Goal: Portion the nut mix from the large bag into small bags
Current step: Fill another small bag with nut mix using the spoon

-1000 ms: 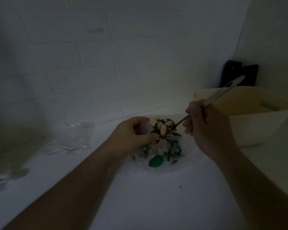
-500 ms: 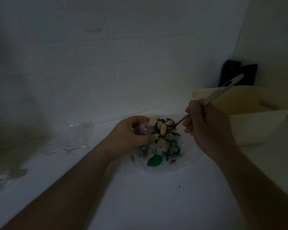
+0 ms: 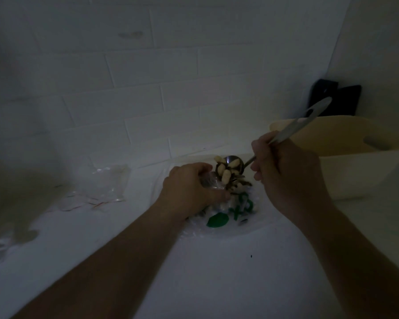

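Observation:
The large clear bag (image 3: 230, 217) with green print lies on the white counter, nut mix showing inside it. My left hand (image 3: 189, 189) grips a small clear bag (image 3: 211, 181) just above it, fingers curled round its mouth. My right hand (image 3: 286, 173) holds a metal spoon (image 3: 293, 132) by the handle; its bowl, tipped toward the small bag's opening, carries pale nuts (image 3: 226, 170) and dark pieces. The scene is dim, and most of the small bag is hidden by my fingers.
Several flat empty small bags (image 3: 101, 189) lie at the left against the tiled wall. A cream plastic tub (image 3: 346, 162) stands at the right, with a dark object (image 3: 334, 100) behind it in the corner. Bare white counter (image 3: 194, 272) stretches toward me.
The spoon bowl has tilted more toward the small bag and the nuts are sliding toward its lip. Both hands stay in nearly the same place.

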`<state>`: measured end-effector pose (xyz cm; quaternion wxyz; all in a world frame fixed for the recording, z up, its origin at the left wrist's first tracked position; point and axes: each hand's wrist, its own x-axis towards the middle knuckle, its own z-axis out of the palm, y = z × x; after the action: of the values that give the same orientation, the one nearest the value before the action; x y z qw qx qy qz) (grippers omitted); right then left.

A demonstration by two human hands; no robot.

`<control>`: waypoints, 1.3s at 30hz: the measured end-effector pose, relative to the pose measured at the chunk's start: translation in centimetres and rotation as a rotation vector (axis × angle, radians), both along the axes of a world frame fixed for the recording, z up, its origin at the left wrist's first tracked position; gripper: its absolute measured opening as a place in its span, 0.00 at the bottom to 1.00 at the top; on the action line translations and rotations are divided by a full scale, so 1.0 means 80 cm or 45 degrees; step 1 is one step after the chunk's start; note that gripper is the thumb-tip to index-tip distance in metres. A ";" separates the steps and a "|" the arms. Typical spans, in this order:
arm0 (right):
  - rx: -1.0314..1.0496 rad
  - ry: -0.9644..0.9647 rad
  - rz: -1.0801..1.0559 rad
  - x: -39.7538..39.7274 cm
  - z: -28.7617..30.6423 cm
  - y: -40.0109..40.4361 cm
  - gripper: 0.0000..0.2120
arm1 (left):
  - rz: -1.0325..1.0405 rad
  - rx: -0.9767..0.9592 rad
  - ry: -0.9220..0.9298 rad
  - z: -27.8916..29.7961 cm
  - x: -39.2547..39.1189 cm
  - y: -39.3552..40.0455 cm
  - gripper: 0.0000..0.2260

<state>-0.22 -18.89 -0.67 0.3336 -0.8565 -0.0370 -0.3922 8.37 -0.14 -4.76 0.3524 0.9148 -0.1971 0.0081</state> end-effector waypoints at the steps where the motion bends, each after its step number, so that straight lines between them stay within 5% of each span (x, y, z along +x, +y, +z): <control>1: -0.066 -0.008 -0.004 0.000 -0.001 0.001 0.15 | 0.000 0.005 -0.006 0.001 -0.001 -0.001 0.49; 7: -0.306 -0.047 0.108 0.004 -0.005 0.009 0.18 | 0.008 -0.053 -0.053 -0.001 -0.001 -0.003 0.34; 15: -0.326 -0.024 0.093 0.004 -0.006 0.006 0.19 | 0.059 -0.118 -0.118 -0.011 0.008 -0.004 0.33; 19: -0.320 0.012 0.068 0.002 -0.003 0.008 0.20 | 0.073 -0.048 -0.217 -0.009 0.006 -0.005 0.41; 23: -0.336 -0.044 0.072 0.003 -0.002 0.011 0.19 | 0.075 0.016 -0.263 -0.009 0.006 -0.007 0.33; 26: -0.354 -0.048 0.088 0.004 -0.004 0.012 0.17 | 0.092 -0.011 -0.249 -0.007 0.004 -0.005 0.39; 29: -0.339 -0.071 0.084 0.003 -0.002 0.011 0.15 | 0.085 -0.042 -0.206 -0.006 0.003 -0.006 0.29; 33: -0.356 -0.018 0.073 0.005 -0.007 0.010 0.14 | 0.074 -0.033 -0.110 -0.005 0.001 -0.004 0.43; 39: -0.287 0.050 0.072 0.006 -0.010 0.007 0.12 | 0.030 -0.079 -0.101 -0.001 0.000 -0.002 0.43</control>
<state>0.27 -18.31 -1.43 0.2466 -0.8947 -0.0985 -0.3592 8.39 -0.33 -4.83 0.3722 0.9047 -0.1998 0.0546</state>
